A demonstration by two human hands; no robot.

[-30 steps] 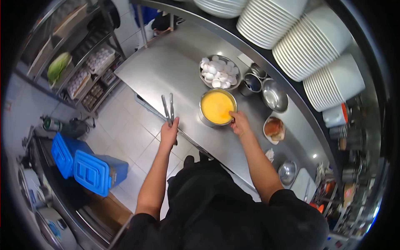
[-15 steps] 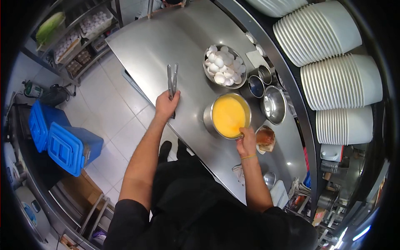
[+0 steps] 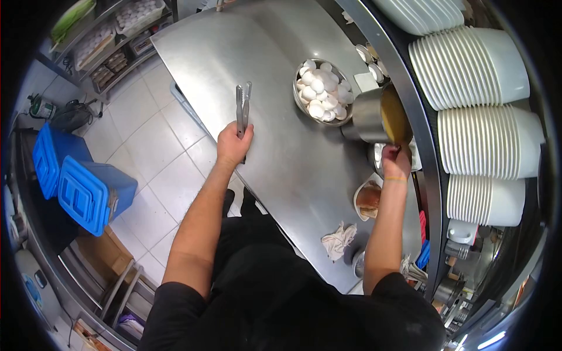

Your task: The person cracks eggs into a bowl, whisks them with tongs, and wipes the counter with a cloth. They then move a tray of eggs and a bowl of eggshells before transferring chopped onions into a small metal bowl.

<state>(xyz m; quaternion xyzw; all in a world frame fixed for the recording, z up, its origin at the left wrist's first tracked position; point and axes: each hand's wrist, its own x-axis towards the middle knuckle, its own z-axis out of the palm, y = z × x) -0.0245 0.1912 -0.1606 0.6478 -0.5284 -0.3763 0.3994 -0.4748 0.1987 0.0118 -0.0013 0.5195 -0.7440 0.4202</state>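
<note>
My left hand is closed around a pair of metal tongs, which point away from me over the table's left edge. On the right, my right hand grips the near rim of a deep steel pot. The pot's mouth leans to the right, and yellow beaten egg shows inside, darker in the shelf's shade. Beside the pot sits a steel bowl heaped with white eggshells. The pot and my right hand partly hide a smaller metal bowl.
Stacked white bowls fill the shelf along the right. A crumpled cloth and a dish of brownish food lie on the steel table. Blue bins stand on the floor at left, near a rack with eggs.
My right hand has carried the pot of egg from the table's middle to the right, towards the shelf, and tipped it. My left hand keeps the tongs in nearly the same place.
</note>
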